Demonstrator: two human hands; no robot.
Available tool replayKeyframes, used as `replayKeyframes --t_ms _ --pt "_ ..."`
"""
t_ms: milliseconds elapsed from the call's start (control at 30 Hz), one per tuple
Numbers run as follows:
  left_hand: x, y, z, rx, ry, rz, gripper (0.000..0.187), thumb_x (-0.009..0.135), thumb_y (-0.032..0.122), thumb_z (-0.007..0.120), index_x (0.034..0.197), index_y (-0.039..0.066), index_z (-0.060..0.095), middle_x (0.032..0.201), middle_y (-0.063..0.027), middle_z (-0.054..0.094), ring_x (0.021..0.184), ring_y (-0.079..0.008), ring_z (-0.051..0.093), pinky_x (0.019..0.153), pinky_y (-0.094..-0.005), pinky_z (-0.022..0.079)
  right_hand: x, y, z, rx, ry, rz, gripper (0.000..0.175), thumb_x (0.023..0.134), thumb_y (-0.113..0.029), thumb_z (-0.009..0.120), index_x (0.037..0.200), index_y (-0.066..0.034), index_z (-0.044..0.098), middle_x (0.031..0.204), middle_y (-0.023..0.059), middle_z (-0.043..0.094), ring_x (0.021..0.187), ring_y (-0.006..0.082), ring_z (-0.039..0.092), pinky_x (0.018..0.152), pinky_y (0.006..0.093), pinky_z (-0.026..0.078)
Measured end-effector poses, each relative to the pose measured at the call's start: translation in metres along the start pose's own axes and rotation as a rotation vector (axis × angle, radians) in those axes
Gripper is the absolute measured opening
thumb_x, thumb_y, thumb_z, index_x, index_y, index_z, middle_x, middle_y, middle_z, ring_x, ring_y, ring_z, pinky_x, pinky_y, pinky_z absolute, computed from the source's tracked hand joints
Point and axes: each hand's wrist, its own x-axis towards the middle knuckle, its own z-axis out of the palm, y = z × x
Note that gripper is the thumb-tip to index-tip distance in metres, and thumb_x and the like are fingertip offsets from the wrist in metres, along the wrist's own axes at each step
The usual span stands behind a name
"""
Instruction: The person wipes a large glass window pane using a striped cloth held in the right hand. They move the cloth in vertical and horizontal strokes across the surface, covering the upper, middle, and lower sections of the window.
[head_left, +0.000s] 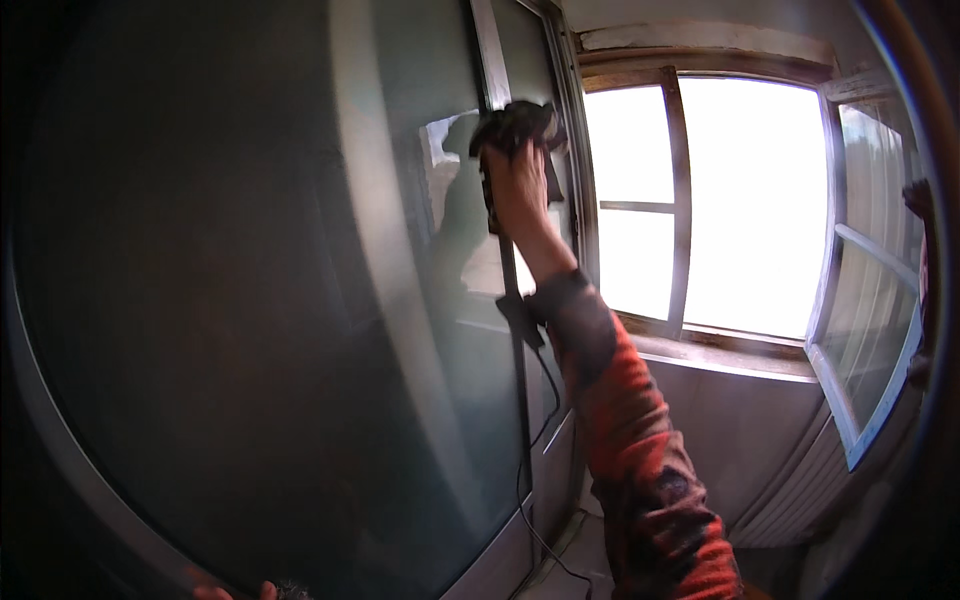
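My right hand (519, 184), at the end of a red and dark patterned sleeve, holds a bunched dark cloth (517, 124). It presses the cloth on the metal frame (491, 56) of a tall glass panel (247, 262). Below the wrist, a small black box (520, 319) sits against the frame, partly behind the sleeve. A thin black cable (517, 487) runs down from it. Only blurred fingertips of my left hand (225, 591) show at the bottom edge. A grey, wiry-looking thing (292, 590) is beside them; whether they hold it is hidden.
Beyond the panel, a wooden-framed window (679, 202) lets in strong light. Its open glazed sash (870, 247) juts into the room at the right, above a ribbed pale surface (795, 487). Reflections show in the glass panel. The cable trails across the low pale surface (592, 551) below.
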Motion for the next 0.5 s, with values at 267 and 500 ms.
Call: replayKeyframes --t_ms 267,500 --pt "-0.001 0.009 -0.014 0.024 -0.081 -0.014 0.048 0.103 0.051 0.044 0.117 0.01 0.063 0.15 -0.0254 0.04 0.143 -0.0483 0.031 0.113 -0.0658 0.024 0.101 -0.059 -0.004 -0.036 -0.056 -0.025 0.07 0.093 -0.051 0.055 0.139 0.0017 0.048 0.141 0.0274 0.049 0.137 0.0429 0.04 0.113 0.0517 0.032" --pt "0.03 0.002 0.017 -0.016 -0.064 0.013 0.046 0.102 0.05 0.049 0.116 0.008 0.063 0.149 -0.0257 0.039 0.141 -0.0477 0.032 0.113 -0.0659 0.025 0.034 0.04 0.021 -0.17 -0.033 -0.194 0.064 0.095 -0.045 0.052 0.136 0.005 0.047 0.135 0.0313 0.049 0.129 0.0465 0.045 0.109 0.0514 0.036"
